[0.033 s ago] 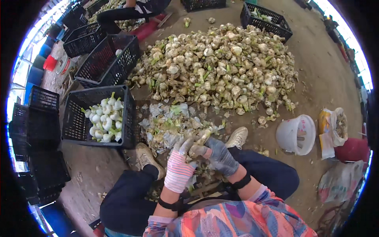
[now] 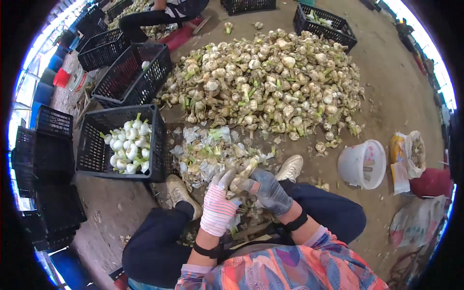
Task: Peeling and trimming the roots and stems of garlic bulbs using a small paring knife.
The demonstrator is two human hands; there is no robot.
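Note:
Between my two gloved hands is a garlic bulb (image 2: 239, 184), its stalk slanting up and away. My left hand (image 2: 218, 199), in a pink-striped glove with grey fingertips, closes on the bulb's left side. From the right, my right hand (image 2: 272, 193), in a grey glove, grips it with the thumb across it; part of the bulb is hidden by the fingers. Below and beyond my hands lie loose garlic peels (image 2: 200, 154). A large heap of unpeeled garlic (image 2: 270, 82) spreads farther off. Peeled white garlic bulbs (image 2: 129, 145) fill part of a black crate (image 2: 92, 164) on the left.
Another black crate (image 2: 130, 72) stands behind the first, with stacked crates (image 2: 53, 169) at far left. A white bucket (image 2: 348, 166) and an open sack (image 2: 415, 154) are on the right. A crate (image 2: 326, 31) sits beyond the heap. Another person's leg (image 2: 140, 21) shows at upper left.

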